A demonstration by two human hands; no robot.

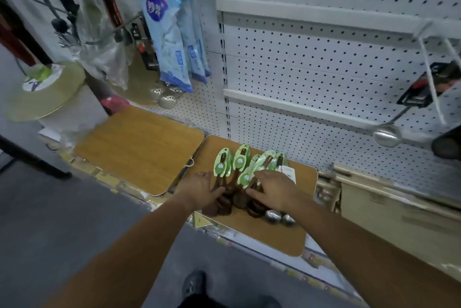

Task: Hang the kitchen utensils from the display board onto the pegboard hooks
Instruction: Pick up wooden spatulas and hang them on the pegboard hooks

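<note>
Several dark wooden spoons with green card labels lie in a bunch on a wooden board on the low shelf. My left hand grips the spoon bowls at the bunch's left side, fingers curled around them. My right hand lies over the right side of the bunch with fingers spread on the handles. Two metal spoon bowls poke out below my right wrist. The white pegboard rises behind, with a long white hook at the upper right.
A second wooden board lies to the left. Blue packets and metal skimmers hang at upper left. A steel ladle hangs at right. Rolling pins sit right of the board. Grey floor lies below.
</note>
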